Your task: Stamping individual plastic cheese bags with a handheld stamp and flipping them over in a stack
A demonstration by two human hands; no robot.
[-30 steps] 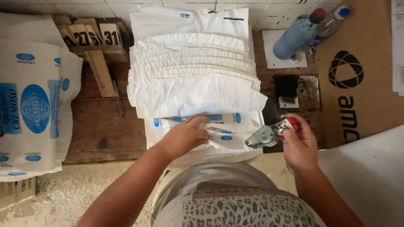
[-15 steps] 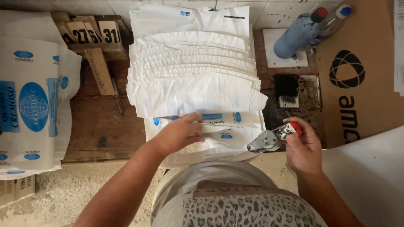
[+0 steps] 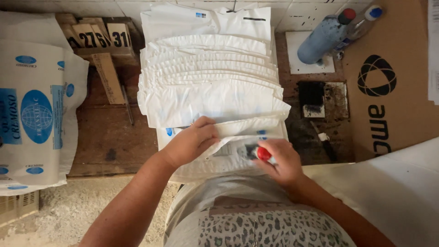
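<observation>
Head view shows the fanned stack of white paper sacks (image 3: pixel 210 87) unmoved on the wooden bench (image 3: pixel 109 137), while the right hand (image 3: pixel 280 161), off to the side half a second ago, now sits over the lowest sack (image 3: pixel 215 160). It grips a red-handled stamp (image 3: pixel 259 153) pressed to that sack's face, so a mark is likely being made. Left hand (image 3: pixel 192 142) pinches the overlying sack's edge, holding it lifted clear as before.

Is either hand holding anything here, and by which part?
The right hand holds a red-handled stamp by its handle, pressed onto a white paper bag. The left hand lifts the folded edge of the bag above.
</observation>
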